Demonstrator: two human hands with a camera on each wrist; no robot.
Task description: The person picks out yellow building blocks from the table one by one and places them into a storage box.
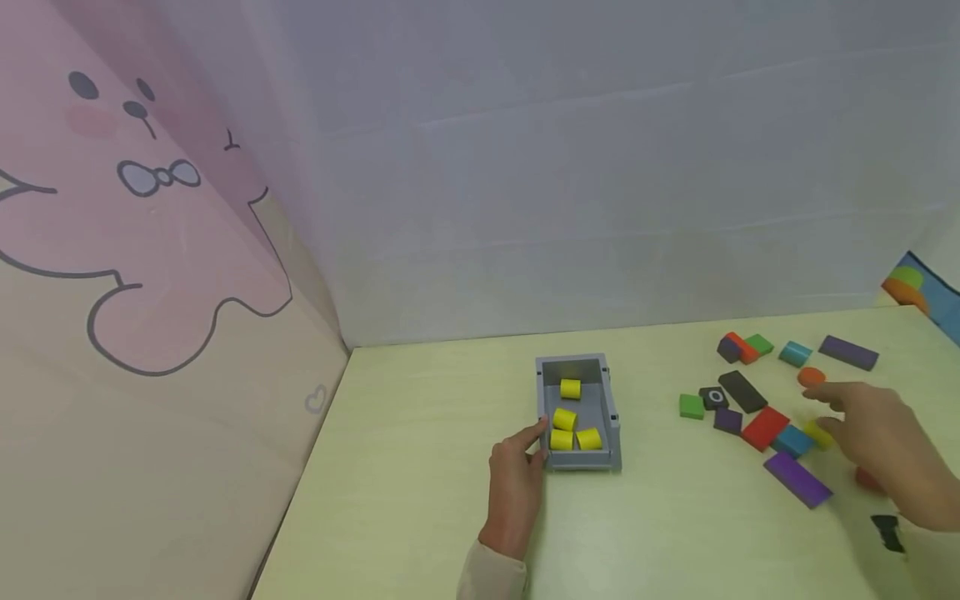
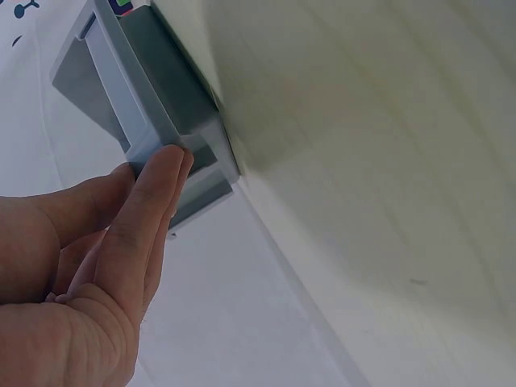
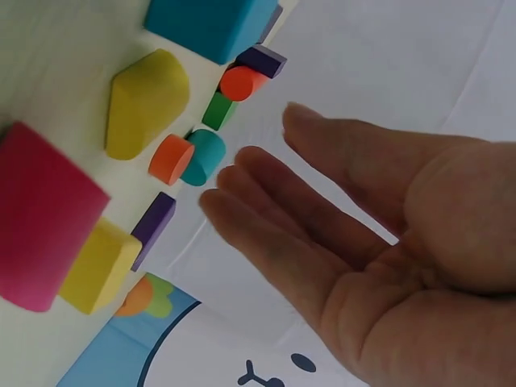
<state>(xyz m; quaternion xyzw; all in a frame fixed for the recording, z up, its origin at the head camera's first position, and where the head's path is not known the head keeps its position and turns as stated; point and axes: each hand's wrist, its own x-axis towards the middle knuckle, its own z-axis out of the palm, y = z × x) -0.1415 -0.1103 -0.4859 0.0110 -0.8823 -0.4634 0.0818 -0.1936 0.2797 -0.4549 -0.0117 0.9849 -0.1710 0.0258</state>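
Observation:
My left hand [image 1: 514,493] grips the near left side of a grey open box [image 1: 585,459]; in the left wrist view its thumb and fingers pinch the wall of that box [image 2: 165,60]. Inside lie several yellow cylinders [image 1: 570,389]. My right hand [image 1: 888,442] hovers over scattered coloured blocks, holding nothing. Its fingers are parted from the thumb in the right wrist view. Nearest to them in the head view are a yellow block [image 1: 819,433], partly hidden, and an orange cylinder [image 1: 812,377]. A red piece [image 1: 870,479] shows partly beneath the hand.
Left of the right hand lie a red block [image 1: 766,428], a blue block [image 1: 793,442], a long purple block [image 1: 798,479], a black block [image 1: 742,392] and a green block [image 1: 692,407]. Farther back are a teal cylinder [image 1: 795,353] and a dark purple block [image 1: 848,352]. A pale curtain [image 1: 600,208] hangs behind.

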